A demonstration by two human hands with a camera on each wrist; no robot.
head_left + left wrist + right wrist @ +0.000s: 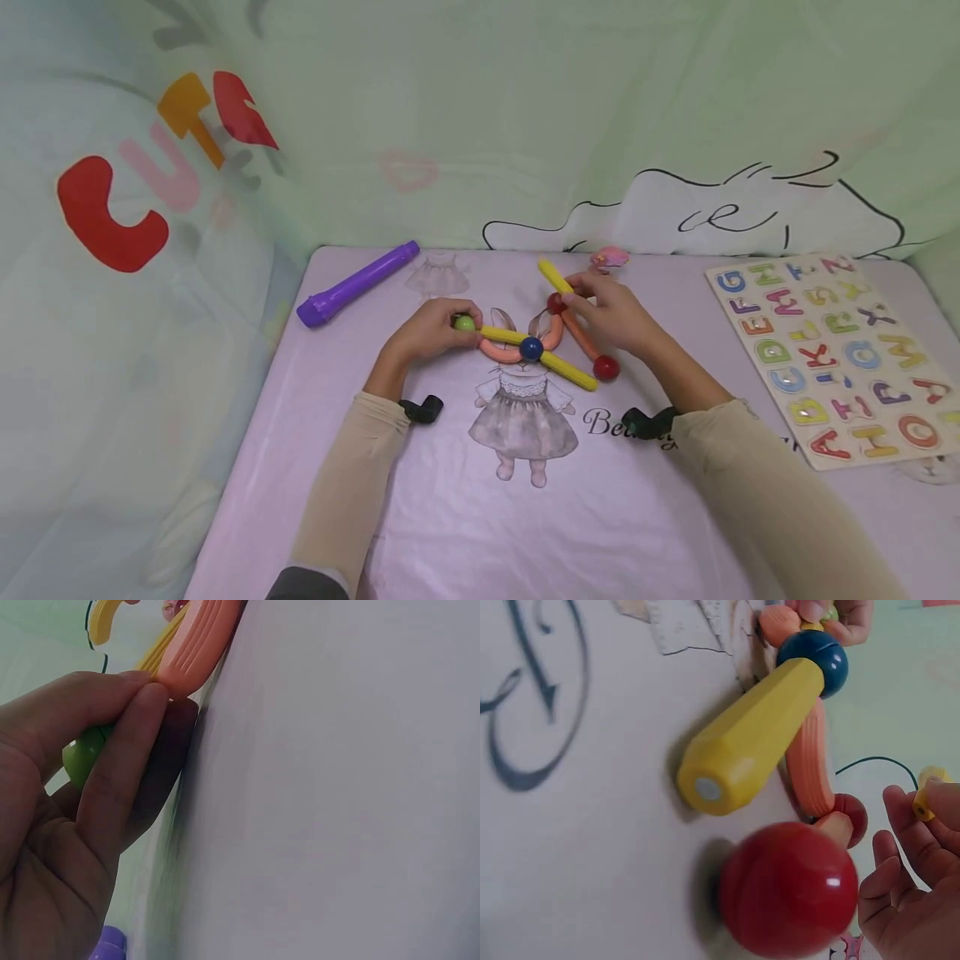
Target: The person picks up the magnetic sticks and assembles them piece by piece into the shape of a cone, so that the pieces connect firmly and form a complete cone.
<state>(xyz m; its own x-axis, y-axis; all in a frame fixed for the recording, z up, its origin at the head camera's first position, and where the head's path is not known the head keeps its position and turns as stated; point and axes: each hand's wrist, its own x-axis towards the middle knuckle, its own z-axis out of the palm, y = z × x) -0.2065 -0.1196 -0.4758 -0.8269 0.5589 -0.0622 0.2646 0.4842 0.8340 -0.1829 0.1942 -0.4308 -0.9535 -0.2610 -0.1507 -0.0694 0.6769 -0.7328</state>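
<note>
A toy of magnetic rods and balls lies on the table in the head view. Its blue ball [531, 348] joins two yellow rods [568, 371], with a curved orange rod [498, 353] alongside. My left hand [438, 327] pinches the toy's left end, beside the green ball [465, 322], which the fingers partly cover. Between thumb and fingers, my right hand [615, 312] holds a separate short yellow rod [553, 275] above the far red ball [556, 303]. From there an orange rod [579, 335] runs to the nearer red ball [606, 367], seen large in the right wrist view.
A purple tube-shaped toy [358, 285] lies at the table's back left. On the right is an alphabet board [832, 358] with coloured letters. A small pink object [610, 257] sits at the back edge, against the hanging curtain [525, 125].
</note>
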